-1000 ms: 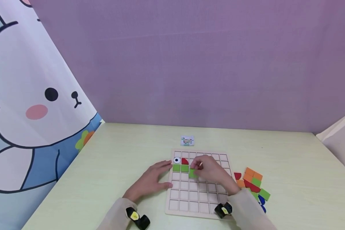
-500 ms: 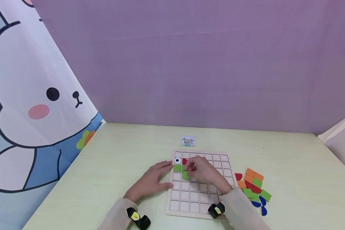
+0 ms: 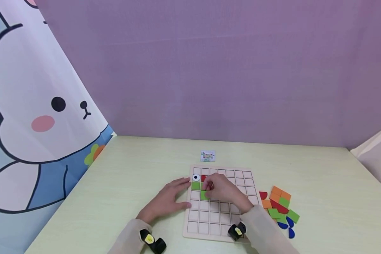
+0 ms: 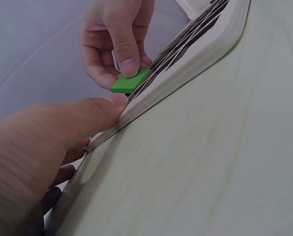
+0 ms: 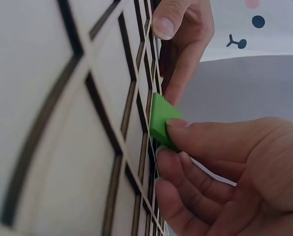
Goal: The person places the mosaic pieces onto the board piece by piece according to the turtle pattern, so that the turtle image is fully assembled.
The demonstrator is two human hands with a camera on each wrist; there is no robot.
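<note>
A purple wall (image 3: 209, 70) stood behind a pale table (image 3: 139, 158), on which the board (image 3: 204, 227) lay. The right hand (image 3: 223, 190) pinched a green tile (image 5: 161, 118) between thumb and fingers, tilted over the board's second column from the left; whether it touched the grid could not be told. The left hand (image 3: 165, 199) had its fingers straight and its thumb apart, touching the board's left edge. Pressed at that slant, the tile might catch on a ridge and slip from the pinch; knuckles might nudge the red piece (image 3: 204, 178); without the left hand's touch, the board could slide.
</note>
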